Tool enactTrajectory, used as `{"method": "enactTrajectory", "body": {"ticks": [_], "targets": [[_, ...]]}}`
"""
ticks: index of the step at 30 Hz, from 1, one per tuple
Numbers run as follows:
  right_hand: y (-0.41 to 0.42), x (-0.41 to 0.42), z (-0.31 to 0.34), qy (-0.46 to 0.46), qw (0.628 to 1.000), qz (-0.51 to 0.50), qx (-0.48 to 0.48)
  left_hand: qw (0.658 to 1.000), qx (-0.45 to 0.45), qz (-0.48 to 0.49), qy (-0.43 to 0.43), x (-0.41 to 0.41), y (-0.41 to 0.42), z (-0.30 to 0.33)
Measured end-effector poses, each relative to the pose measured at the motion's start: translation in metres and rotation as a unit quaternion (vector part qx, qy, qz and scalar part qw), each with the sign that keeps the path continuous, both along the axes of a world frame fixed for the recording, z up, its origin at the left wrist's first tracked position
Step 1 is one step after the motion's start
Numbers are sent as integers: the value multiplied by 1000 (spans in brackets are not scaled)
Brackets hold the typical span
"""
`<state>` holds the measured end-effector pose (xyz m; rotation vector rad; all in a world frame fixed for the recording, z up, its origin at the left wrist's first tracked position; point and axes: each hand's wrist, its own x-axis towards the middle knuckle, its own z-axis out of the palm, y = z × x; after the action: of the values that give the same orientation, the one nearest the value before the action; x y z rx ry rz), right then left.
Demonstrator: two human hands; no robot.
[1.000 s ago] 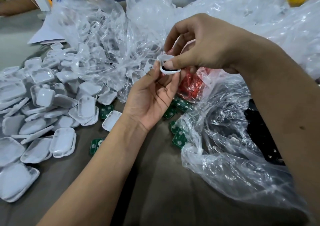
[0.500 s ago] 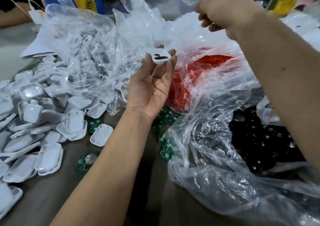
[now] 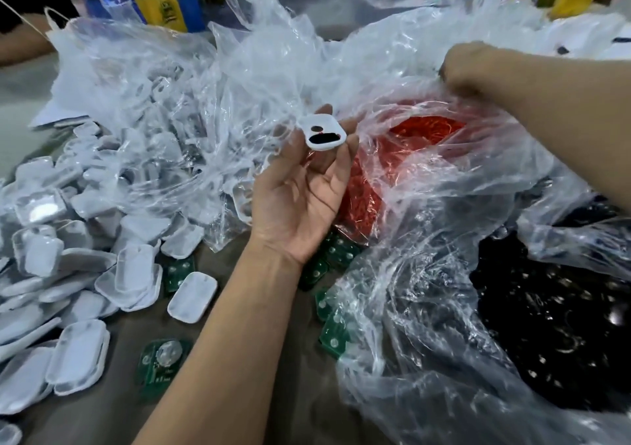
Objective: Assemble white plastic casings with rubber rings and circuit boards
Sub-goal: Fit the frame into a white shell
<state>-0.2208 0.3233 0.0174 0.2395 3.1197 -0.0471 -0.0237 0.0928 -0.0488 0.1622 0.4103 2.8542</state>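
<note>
Head view. The left hand [image 3: 300, 202] is raised palm-up above the worktop [image 3: 211, 390], fingertips pinching a white casing [image 3: 321, 132] between thumb and fingers, held clear of everything below. The right hand [image 3: 466, 70] reaches to the far right, fingers curled and bunched into the clear plastic bag [image 3: 426, 144] that holds the red rubber rings [image 3: 420, 137] — whether it grips film or a ring cannot be told.

Risks, as judged: the casing is held only at its edges, so a tug on the bag could jar it loose into the pile of casings [image 3: 68, 256]; loose film may drag over the green circuit boards [image 3: 164, 359] and scatter them.

Condition of the casing: small, rounded-rectangular, matt white, with one small opening and one longer dark slot — a trace of red shows at the slot's edge.
</note>
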Motion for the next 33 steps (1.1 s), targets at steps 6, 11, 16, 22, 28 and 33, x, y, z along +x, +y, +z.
{"method": "enactTrajectory", "body": {"ticks": [6, 11, 16, 22, 28, 33], "targets": [[16, -12, 10, -13, 986, 48, 158, 1000, -15, 0, 4, 3, 1, 3], [13, -2, 12, 119, 992, -9, 48, 1000, -10, 9, 1, 5, 1, 2], [22, 7, 18, 166, 983, -65, -53, 1000, -9, 9, 3, 8, 1, 2], [22, 17, 27, 248, 929, -121, -248, 1000, -16, 16, 1, 9, 1, 5], [-50, 82, 58, 270, 843, -15, -465, 1000, -4, 22, -5, 9, 1, 10], [-103, 174, 23, 172, 729, 119, -652, 998, 38, 46, -16, 26, -21, 16]]}}
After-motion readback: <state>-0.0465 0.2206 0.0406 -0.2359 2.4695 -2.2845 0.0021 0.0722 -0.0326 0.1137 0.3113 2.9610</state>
